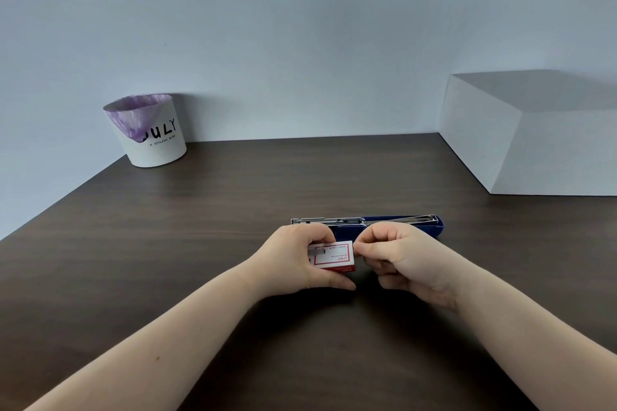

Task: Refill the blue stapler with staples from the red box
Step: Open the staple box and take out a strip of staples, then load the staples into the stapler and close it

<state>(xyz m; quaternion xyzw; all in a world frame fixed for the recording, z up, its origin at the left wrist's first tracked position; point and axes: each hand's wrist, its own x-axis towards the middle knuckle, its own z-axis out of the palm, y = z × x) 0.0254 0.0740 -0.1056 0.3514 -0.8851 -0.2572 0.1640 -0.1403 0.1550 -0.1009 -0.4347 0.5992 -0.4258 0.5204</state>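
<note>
Far beyond the left hand (pixel 300 260) stands a lined white bin (pixel 150 133); that hand grips the red box (pixel 337 259) above the surface (pixel 200 227). Right hand (pixel 400 257) pinches its end. Just behind both lies the opened blue stapler (pixel 400 225).

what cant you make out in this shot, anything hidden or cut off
Head view, the only one:
- Red box: whether its end is open, and any staples inside, hidden by the left hand and right hand.
- Box print: too small.
- Blue stapler: near side behind both hands.
- White block: cut off by right edge.
</note>
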